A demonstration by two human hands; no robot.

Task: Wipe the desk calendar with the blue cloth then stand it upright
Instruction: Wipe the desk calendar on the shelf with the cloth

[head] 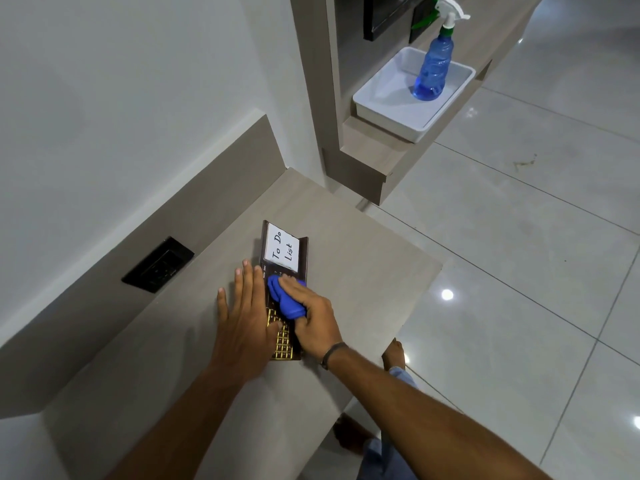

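Two hands work the calendar [284, 292], which I see lying flat on the desk [363, 271]. My left hand [246, 317] presses down with fingers spread, palm on desk, thumb on the calendar's gold grid. My right hand [311, 317] is clenched round the cloth [282, 297], pushing it onto the calendar's middle (its "To Do List" card points away). Farther right, a sprayer [434, 64] stands in a tray [388, 109].

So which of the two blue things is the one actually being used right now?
The blue cloth, bunched under the right hand on the desk calendar. The blue spray bottle stands untouched in the white tray, well away from both hands.
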